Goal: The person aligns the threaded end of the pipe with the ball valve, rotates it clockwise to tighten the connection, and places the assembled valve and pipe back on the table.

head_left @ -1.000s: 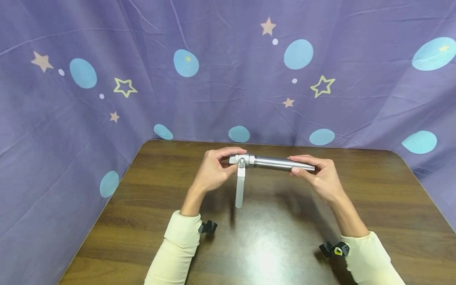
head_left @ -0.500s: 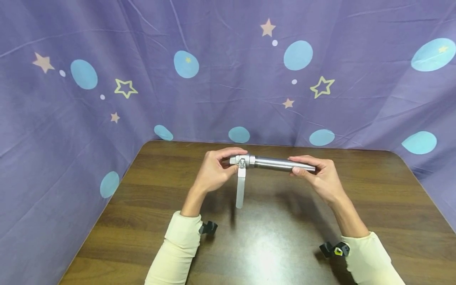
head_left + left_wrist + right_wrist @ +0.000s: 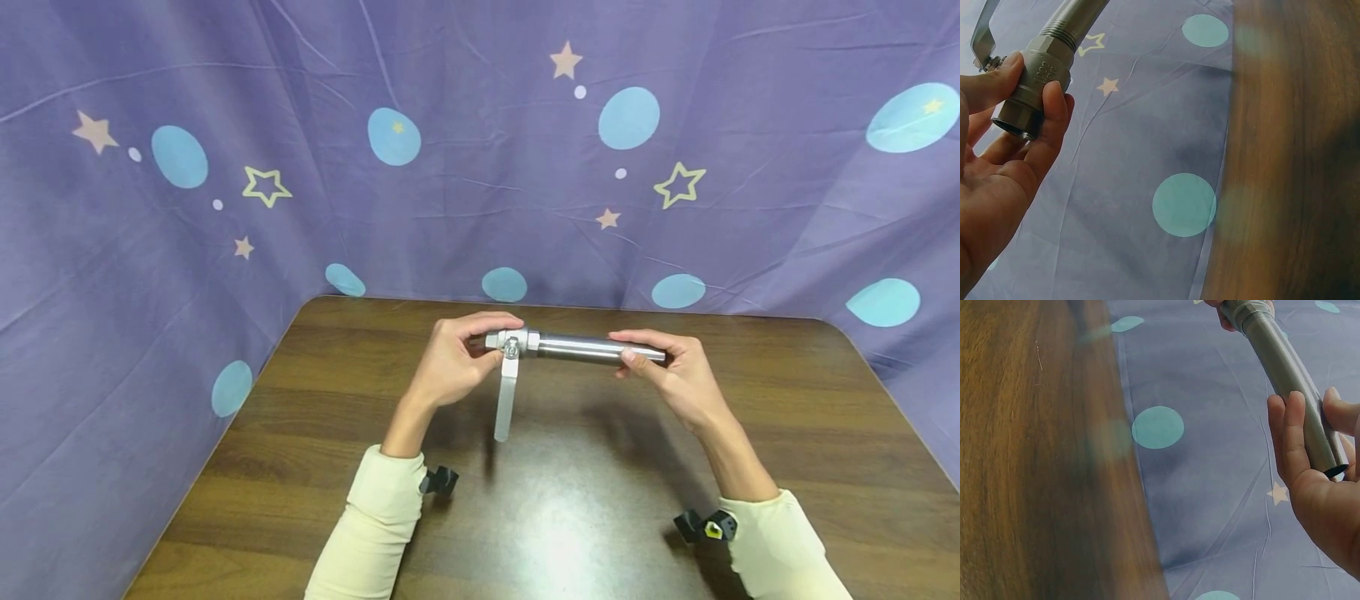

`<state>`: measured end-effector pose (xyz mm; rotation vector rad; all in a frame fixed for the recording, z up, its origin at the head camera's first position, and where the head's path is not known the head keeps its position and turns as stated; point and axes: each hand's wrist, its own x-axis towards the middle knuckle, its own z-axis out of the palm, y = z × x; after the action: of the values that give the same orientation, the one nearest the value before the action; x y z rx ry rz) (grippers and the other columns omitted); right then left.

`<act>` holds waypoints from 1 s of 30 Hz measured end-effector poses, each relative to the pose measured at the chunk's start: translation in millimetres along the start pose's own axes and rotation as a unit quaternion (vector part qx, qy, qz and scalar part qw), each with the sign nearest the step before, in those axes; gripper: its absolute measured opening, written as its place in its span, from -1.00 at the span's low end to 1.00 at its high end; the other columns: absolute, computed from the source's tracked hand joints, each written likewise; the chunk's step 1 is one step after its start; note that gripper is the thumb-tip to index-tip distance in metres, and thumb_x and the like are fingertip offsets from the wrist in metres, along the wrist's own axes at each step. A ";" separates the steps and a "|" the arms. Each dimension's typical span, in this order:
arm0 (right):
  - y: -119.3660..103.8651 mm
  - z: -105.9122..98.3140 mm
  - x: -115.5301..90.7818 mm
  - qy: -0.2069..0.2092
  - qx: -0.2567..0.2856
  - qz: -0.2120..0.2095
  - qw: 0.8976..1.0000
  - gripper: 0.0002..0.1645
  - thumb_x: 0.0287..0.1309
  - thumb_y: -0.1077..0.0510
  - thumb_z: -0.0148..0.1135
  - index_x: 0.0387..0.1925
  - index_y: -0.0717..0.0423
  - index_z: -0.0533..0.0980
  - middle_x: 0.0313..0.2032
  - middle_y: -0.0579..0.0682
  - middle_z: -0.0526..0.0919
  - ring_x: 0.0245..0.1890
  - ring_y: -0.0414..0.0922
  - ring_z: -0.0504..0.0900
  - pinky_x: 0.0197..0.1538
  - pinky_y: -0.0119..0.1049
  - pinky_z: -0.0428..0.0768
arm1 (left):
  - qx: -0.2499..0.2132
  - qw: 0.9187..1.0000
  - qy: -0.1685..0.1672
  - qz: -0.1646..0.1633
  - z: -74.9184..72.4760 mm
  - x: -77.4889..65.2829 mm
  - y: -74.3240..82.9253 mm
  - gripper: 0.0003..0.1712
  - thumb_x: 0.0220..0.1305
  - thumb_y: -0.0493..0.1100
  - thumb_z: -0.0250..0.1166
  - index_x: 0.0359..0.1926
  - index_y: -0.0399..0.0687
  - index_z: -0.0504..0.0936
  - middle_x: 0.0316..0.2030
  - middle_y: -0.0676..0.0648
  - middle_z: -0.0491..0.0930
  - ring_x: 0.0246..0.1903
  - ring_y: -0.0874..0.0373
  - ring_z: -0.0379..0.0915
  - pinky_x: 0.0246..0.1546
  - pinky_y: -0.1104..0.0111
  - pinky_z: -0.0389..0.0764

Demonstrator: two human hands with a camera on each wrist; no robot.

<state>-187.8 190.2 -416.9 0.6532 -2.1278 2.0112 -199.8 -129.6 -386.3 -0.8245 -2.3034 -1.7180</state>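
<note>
A silver ball valve (image 3: 513,342) is joined end to end with a steel pipe (image 3: 577,347), and both are held up over the table. My left hand (image 3: 453,362) grips the valve body between thumb and fingers; the valve's lever handle (image 3: 506,400) points down toward me. At the pipe's far right end, my right hand (image 3: 675,371) holds it with the thumb in front and fingers behind. In the left wrist view, pipe threads (image 3: 1059,34) show beside the valve's hex end, and its other end is an open bore. The right wrist view shows the pipe's open end (image 3: 1336,470).
The brown wooden table (image 3: 300,467) spreads under both hands. A purple curtain (image 3: 465,208) with stars and blue dots hangs behind it and at the sides. Dark wrist cameras, left camera (image 3: 439,480) and right camera (image 3: 705,526), sit on the cuffs.
The right thumb has shifted slightly along the pipe, and a fingertip now shows below it. The lever's lower end has swung a little to the left. Both hands keep their hold.
</note>
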 end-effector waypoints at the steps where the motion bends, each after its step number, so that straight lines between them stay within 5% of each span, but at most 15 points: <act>1: -0.2 0.0 -0.1 -0.002 0.005 0.001 1.000 -0.69 0.40 0.47 0.22 0.10 0.58 0.61 -0.16 -0.20 0.86 -0.41 -0.24 0.82 -0.17 -0.40 0.82 | -0.001 1.000 0.000 0.003 0.1 -0.2 0.1 -0.47 0.09 -0.62 0.32 0.09 -0.30 0.79 0.14 -0.26 0.77 0.06 -0.06 0.75 0.05 0.15 0.84; 7: -0.8 -0.3 0.1 -0.021 0.020 0.000 1.000 -0.70 0.47 0.43 0.17 0.11 0.59 0.58 -0.17 -0.15 0.84 -0.37 -0.23 0.82 -0.15 -0.34 0.84 | -0.005 1.000 0.000 0.011 0.2 -0.5 -0.3 -0.47 0.07 -0.63 0.31 0.09 -0.30 0.79 0.14 -0.27 0.77 0.10 -0.09 0.74 0.10 0.05 0.82; 15: -1.5 4.2 1.3 -0.034 -0.032 -0.042 0.998 -0.46 0.35 0.54 0.22 0.34 0.49 0.43 0.17 -0.14 0.66 -0.18 -0.24 0.83 -0.07 -0.40 0.82 | 0.009 1.000 0.021 0.001 -1.4 -0.1 1.3 -0.47 0.09 -0.60 0.32 0.10 -0.26 0.79 0.13 -0.24 0.78 0.02 -0.02 0.75 -0.05 0.32 0.84; 23: 0.7 11.3 2.7 0.032 -0.094 -0.099 0.990 -0.44 0.07 0.66 0.37 0.11 0.30 0.67 0.06 0.03 0.69 0.06 -0.30 0.64 0.02 -0.59 0.68 | -0.001 1.000 0.027 -0.014 -2.2 0.6 1.9 -0.48 0.11 -0.59 0.31 0.12 -0.31 0.77 0.12 -0.26 0.78 -0.09 0.14 0.73 -0.13 0.45 0.81; 30: -0.1 13.7 2.6 0.059 -0.052 -0.105 0.991 -0.42 0.00 0.70 0.37 0.05 0.28 0.73 0.03 0.01 0.74 -0.01 -0.29 0.71 -0.03 -0.57 0.72 | -0.010 0.999 0.037 -0.022 -1.1 0.7 1.7 -0.48 0.11 -0.59 0.30 0.13 -0.33 0.76 0.08 -0.30 0.79 -0.23 0.22 0.68 -0.24 0.48 0.75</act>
<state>-187.5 176.3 -417.1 0.6910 -1.9904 1.7720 -199.7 -130.1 -384.3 -0.7073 -2.2753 -1.7619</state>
